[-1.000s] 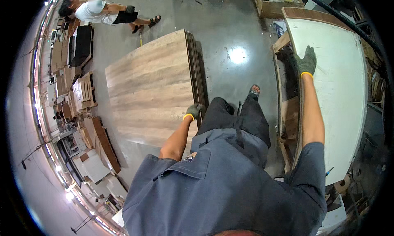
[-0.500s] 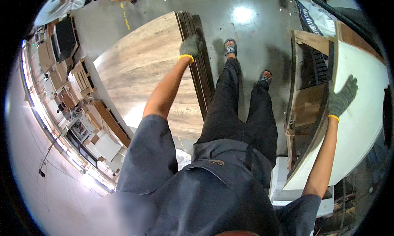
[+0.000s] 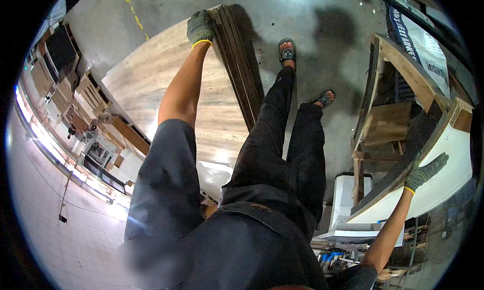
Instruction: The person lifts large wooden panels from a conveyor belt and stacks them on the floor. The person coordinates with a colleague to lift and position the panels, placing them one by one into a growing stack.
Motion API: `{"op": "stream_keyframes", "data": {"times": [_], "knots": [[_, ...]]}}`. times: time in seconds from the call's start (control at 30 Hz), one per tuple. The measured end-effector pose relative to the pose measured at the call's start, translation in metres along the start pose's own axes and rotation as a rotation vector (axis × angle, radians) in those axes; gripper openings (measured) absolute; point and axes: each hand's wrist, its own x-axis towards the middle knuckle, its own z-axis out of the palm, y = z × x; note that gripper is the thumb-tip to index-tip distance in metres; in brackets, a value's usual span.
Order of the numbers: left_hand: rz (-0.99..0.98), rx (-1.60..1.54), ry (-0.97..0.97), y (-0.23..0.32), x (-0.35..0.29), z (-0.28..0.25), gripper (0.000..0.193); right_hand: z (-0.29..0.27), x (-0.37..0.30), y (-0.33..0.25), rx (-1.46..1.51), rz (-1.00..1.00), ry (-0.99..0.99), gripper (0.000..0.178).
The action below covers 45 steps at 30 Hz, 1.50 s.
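My left hand point(image 3: 200, 29), in a dark knit glove with a yellow cuff, is at the far corner of a wood-grain board point(image 3: 161, 78). Its fingers bend over the board's edge. That board tops a stack whose dark edges point(image 3: 233, 63) face my legs. On my right, a white panel point(image 3: 448, 161) with a raw wooden edge lies over a wooden frame point(image 3: 385, 48). My gloved right hand point(image 3: 425, 173) rests flat on the panel near its inner edge, fingers spread and thumb apart.
A printed white and dark blue sack point(image 3: 436, 68) lies beyond the frame at the far right. A white box-like unit point(image 3: 348, 202) stands by my right leg. Cartons and a pallet point(image 3: 92, 94) line the left side. My sandalled feet stand on grey concrete floor point(image 3: 322, 33).
My left hand has gone from the stack's side edge to the board's far corner. The white panel has shifted nearer over the frame, baring the frame's far part, with my right hand still on it.
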Motion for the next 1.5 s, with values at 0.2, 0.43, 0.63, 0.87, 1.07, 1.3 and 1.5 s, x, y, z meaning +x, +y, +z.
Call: {"op": "stream_keyframes", "data": {"times": [0.2,0.43,0.63,0.87,1.07,1.3,1.5], "knots": [[0.091,0.075,-0.02,-0.009,0.012,-0.003,0.03,0.001,-0.003,0.003,-0.001,0.039,-0.009,0.09],[0.17,0.206,0.023,0.0,0.022,0.001,0.026,-0.001,0.002,0.0,0.024,0.031,0.004,0.091],[0.237,0.374,-0.118,0.005,0.026,-0.001,0.025,-0.003,0.005,0.0,0.017,0.023,-0.017,0.09],[0.353,0.359,-0.169,0.005,0.044,0.026,0.027,-0.001,-0.003,-0.001,0.048,0.037,-0.006,0.089],[0.288,0.525,-0.222,0.006,0.066,0.061,0.022,-0.001,-0.006,0.007,0.126,0.08,-0.023,0.09],[0.278,0.494,-0.442,0.008,0.085,0.06,0.024,-0.002,-0.014,0.009,0.139,0.084,-0.051,0.091],[0.373,0.507,-0.412,0.022,0.082,0.047,0.025,-0.001,-0.011,0.005,0.1,0.095,-0.024,0.09]]}}
